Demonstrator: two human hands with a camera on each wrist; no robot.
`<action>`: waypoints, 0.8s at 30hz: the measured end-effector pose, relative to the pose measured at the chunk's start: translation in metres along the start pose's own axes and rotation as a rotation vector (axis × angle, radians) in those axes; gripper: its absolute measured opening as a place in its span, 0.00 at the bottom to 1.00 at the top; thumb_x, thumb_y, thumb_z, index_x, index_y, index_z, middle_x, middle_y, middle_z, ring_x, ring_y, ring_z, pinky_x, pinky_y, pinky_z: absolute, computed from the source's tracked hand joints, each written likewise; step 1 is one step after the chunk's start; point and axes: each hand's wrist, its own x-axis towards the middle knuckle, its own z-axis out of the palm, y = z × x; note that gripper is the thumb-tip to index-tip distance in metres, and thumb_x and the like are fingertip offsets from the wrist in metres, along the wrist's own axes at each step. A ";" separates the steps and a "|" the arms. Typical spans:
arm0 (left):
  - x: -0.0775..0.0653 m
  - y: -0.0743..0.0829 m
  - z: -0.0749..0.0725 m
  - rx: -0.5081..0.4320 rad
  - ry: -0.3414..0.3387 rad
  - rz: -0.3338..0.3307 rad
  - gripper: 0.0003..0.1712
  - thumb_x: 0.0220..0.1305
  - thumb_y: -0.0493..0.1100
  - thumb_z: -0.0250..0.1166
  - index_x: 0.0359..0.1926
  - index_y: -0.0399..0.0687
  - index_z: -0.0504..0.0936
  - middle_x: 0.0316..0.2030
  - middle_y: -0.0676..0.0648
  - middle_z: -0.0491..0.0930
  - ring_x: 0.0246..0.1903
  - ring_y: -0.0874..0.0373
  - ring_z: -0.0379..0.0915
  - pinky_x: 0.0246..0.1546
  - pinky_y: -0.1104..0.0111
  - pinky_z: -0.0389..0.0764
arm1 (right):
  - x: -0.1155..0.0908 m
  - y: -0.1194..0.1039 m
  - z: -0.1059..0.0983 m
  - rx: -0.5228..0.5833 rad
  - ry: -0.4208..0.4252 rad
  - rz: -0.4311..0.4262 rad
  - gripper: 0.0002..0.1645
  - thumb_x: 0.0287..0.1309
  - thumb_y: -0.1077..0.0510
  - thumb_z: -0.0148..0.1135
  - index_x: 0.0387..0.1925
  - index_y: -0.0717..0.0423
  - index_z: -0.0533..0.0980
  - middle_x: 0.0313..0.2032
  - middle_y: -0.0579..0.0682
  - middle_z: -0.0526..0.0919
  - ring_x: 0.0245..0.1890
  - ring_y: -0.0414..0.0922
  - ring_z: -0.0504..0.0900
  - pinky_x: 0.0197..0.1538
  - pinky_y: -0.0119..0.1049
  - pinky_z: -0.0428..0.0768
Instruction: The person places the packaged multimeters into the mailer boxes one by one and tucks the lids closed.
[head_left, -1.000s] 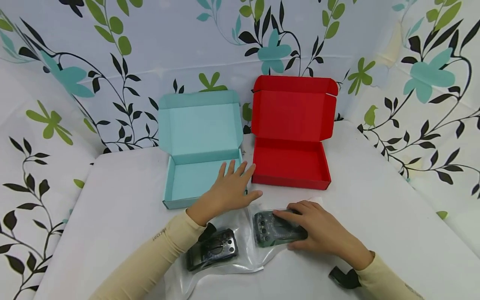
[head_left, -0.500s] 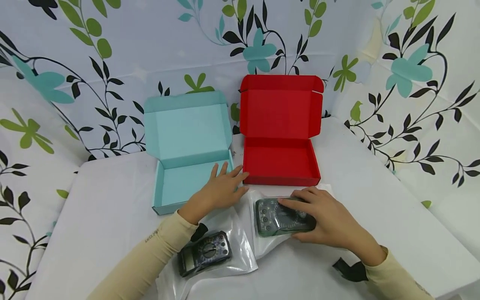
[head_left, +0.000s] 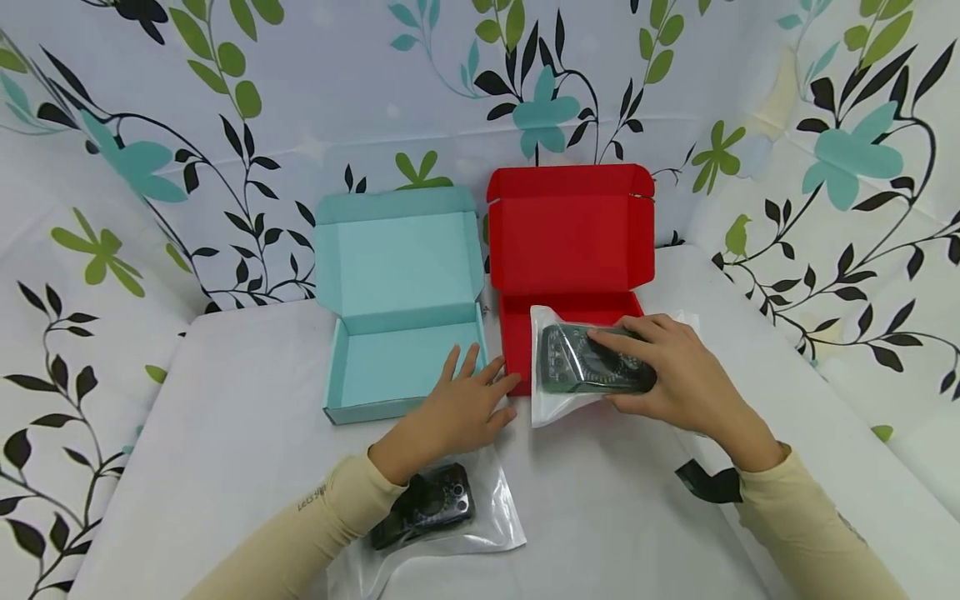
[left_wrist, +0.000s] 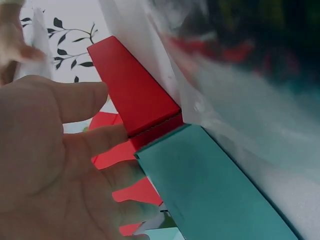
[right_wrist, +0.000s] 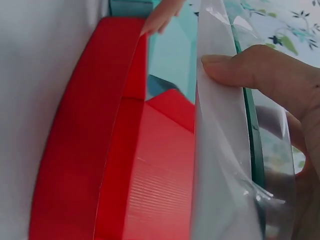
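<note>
My right hand (head_left: 686,383) grips a dark green multimeter (head_left: 581,362) sealed in a clear plastic bag (right_wrist: 220,135), thumb on the near side. It hangs over the front of the open red box (head_left: 517,350), hiding much of the interior. With fingers spread, my left hand (head_left: 453,417) has its fingertips at the red box's left front corner, just beside the open light-blue box (head_left: 397,358). Partly under the left wrist, a second bagged multimeter (head_left: 442,500), black, lies on the table.
Both boxes have their lids raised against a leaf-patterned cloth backdrop (head_left: 420,92). A white cloth covers the table (head_left: 232,417). From the right sleeve juts a black strap end (head_left: 708,483).
My right hand has lifted the green multimeter in its bag off the table and carried it forward over the red box. My left hand stays near the gap between the boxes.
</note>
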 end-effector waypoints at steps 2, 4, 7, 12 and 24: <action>-0.005 0.003 0.000 0.005 0.007 0.008 0.30 0.68 0.59 0.47 0.68 0.57 0.63 0.67 0.45 0.58 0.67 0.35 0.38 0.62 0.43 0.35 | 0.010 0.005 0.005 0.018 -0.003 -0.016 0.49 0.31 0.42 0.78 0.62 0.33 0.70 0.52 0.48 0.73 0.51 0.47 0.67 0.49 0.53 0.69; -0.009 0.005 0.001 -0.002 0.006 0.013 0.31 0.68 0.59 0.48 0.68 0.56 0.63 0.67 0.44 0.58 0.67 0.36 0.37 0.62 0.43 0.35 | 0.018 0.009 0.010 0.046 -0.005 -0.024 0.48 0.32 0.42 0.77 0.61 0.34 0.70 0.51 0.47 0.74 0.50 0.46 0.67 0.49 0.53 0.69; -0.014 0.008 0.002 -0.015 0.003 0.024 0.32 0.68 0.60 0.49 0.69 0.55 0.63 0.68 0.44 0.56 0.67 0.36 0.37 0.63 0.44 0.34 | 0.028 0.014 0.020 0.075 -0.010 -0.013 0.47 0.32 0.44 0.78 0.61 0.35 0.71 0.51 0.47 0.74 0.50 0.45 0.67 0.51 0.55 0.68; -0.021 0.011 0.004 0.005 0.020 0.043 0.38 0.67 0.62 0.48 0.70 0.47 0.58 0.69 0.44 0.54 0.68 0.38 0.35 0.63 0.45 0.34 | 0.040 0.022 0.036 0.083 -0.047 0.020 0.49 0.30 0.45 0.79 0.61 0.35 0.71 0.52 0.48 0.74 0.51 0.45 0.67 0.54 0.57 0.64; -0.029 0.008 0.003 0.031 0.045 0.049 0.39 0.66 0.62 0.51 0.70 0.45 0.58 0.69 0.46 0.54 0.68 0.37 0.36 0.63 0.44 0.36 | 0.055 0.034 0.063 0.146 -0.167 0.111 0.50 0.29 0.47 0.80 0.61 0.31 0.70 0.52 0.45 0.74 0.50 0.44 0.67 0.45 0.48 0.76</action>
